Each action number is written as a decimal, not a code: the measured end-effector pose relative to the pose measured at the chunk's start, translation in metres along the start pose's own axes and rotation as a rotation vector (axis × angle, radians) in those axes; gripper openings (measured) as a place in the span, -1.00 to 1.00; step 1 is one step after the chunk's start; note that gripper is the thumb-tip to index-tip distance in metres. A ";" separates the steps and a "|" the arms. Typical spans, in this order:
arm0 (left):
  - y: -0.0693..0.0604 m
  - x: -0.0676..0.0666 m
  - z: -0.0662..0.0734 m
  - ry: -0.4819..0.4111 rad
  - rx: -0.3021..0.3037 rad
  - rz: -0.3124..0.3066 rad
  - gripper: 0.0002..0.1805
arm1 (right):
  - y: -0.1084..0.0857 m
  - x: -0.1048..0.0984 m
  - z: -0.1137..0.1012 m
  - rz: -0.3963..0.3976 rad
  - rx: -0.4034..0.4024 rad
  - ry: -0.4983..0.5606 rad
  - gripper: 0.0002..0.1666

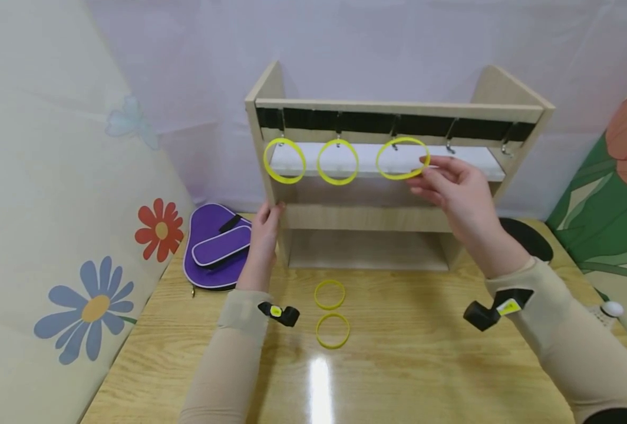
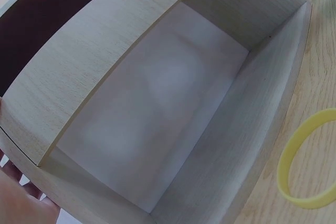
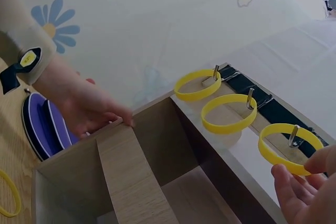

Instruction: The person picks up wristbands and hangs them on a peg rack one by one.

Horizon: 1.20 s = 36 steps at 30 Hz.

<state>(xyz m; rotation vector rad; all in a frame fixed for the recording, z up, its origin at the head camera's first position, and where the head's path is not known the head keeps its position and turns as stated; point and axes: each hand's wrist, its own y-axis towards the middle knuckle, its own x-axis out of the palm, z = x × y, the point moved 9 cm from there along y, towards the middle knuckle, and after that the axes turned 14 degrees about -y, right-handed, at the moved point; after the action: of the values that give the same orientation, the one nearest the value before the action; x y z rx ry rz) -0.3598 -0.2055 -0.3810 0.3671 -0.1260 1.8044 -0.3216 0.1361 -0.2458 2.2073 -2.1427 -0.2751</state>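
My right hand [image 1: 454,191] pinches the near edge of a yellow wristband [image 1: 398,177] between thumb and fingers. In the right wrist view that wristband [image 3: 278,164] encircles the tip of the third metal hook [image 3: 293,136]. Two more yellow wristbands, one [image 1: 287,181] at the far left and another [image 1: 337,183] beside it, hang from the first two hooks. With my left hand [image 1: 263,235] I grip the left side panel of a wooden shelf unit [image 1: 366,218], thumb at its front edge. Two yellow wristbands, one [image 1: 330,308] behind the other [image 1: 332,347], lie flat on the table.
Two hooks, the fourth [image 1: 451,135] and the fifth [image 1: 506,141], carry nothing on the black strip [image 1: 366,122]. A purple case [image 1: 202,235] lies left of the shelf unit. At the right are a black round object [image 1: 525,238] and a shuttlecock [image 1: 610,309].
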 end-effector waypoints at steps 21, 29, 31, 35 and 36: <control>-0.004 0.002 0.001 -0.017 -0.019 -0.018 -0.53 | 0.006 0.013 0.024 -0.039 0.027 -0.035 -0.65; -0.003 0.002 0.001 0.000 -0.017 -0.019 -0.52 | 0.005 0.018 0.026 -0.059 0.030 -0.044 -0.57; -0.002 0.002 0.001 0.011 -0.020 -0.017 -0.52 | 0.004 0.018 0.026 -0.065 0.035 -0.043 -0.56; -0.003 0.002 0.000 0.011 -0.021 -0.018 -0.53 | 0.003 0.019 0.027 -0.074 0.033 -0.035 -0.56; -0.002 0.002 0.001 0.009 -0.019 -0.019 -0.53 | 0.003 0.019 0.028 -0.076 0.031 -0.030 -0.57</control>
<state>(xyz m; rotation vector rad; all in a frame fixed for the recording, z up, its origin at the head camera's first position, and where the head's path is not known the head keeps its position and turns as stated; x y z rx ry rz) -0.3577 -0.2035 -0.3803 0.3451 -0.1326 1.7850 -0.3283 0.1191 -0.2745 2.3199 -2.0946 -0.2821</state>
